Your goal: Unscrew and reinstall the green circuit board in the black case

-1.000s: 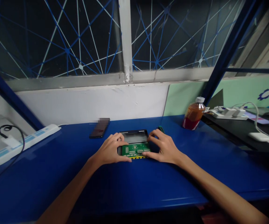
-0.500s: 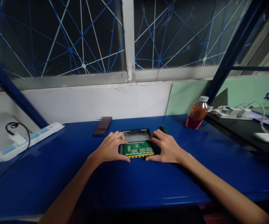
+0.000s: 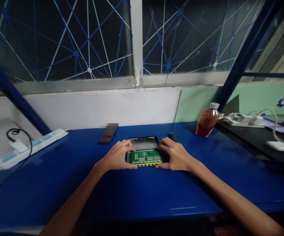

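A green circuit board [image 3: 146, 157] with a yellow front edge lies in an open dark case [image 3: 144, 143] on the blue table [image 3: 142, 200]. My left hand [image 3: 117, 156] curls round the left side of the board and case, thumb at the front edge. My right hand [image 3: 177, 156] curls round the right side the same way, fingers bent on the case's edge. Both hands press against the board and case from either side.
A dark phone [image 3: 108, 133] lies behind to the left. A small green object [image 3: 172, 136] lies by my right hand. A bottle of amber drink [image 3: 206, 120] stands at the back right. A white power strip [image 3: 31, 147] sits at the left, another power strip [image 3: 242, 120] on the black side table.
The board sits slightly further into the case than a second ago. My hands have stayed at its sides. The view has shifted a little.
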Tool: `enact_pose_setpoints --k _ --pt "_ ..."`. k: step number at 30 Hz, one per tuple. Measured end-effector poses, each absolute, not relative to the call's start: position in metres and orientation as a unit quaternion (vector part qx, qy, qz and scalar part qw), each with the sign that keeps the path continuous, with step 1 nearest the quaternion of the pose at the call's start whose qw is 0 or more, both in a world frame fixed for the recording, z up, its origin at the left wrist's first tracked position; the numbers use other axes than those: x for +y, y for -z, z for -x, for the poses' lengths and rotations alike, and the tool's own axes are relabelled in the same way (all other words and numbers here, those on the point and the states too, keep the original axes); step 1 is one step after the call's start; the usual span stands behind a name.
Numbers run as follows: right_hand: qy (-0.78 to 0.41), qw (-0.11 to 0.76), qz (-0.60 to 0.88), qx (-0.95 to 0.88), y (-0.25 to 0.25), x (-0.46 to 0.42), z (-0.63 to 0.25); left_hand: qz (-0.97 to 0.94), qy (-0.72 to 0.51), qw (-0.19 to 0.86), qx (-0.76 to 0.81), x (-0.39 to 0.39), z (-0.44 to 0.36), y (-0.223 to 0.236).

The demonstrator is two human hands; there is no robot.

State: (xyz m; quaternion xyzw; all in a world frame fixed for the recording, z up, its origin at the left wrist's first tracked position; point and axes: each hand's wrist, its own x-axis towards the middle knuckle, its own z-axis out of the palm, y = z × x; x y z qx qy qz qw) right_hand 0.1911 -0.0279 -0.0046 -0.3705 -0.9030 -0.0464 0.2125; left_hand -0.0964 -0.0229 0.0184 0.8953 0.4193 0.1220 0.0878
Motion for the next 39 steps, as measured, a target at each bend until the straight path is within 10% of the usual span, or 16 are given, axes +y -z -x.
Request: enact_pose_setpoints --k 39 --pt "-0.007 0.396 0.404 -0.825 0.008 -0.024 -0.199 -0.835 -0.34 0.073 0.426 -0.026 0.085 -0.013"
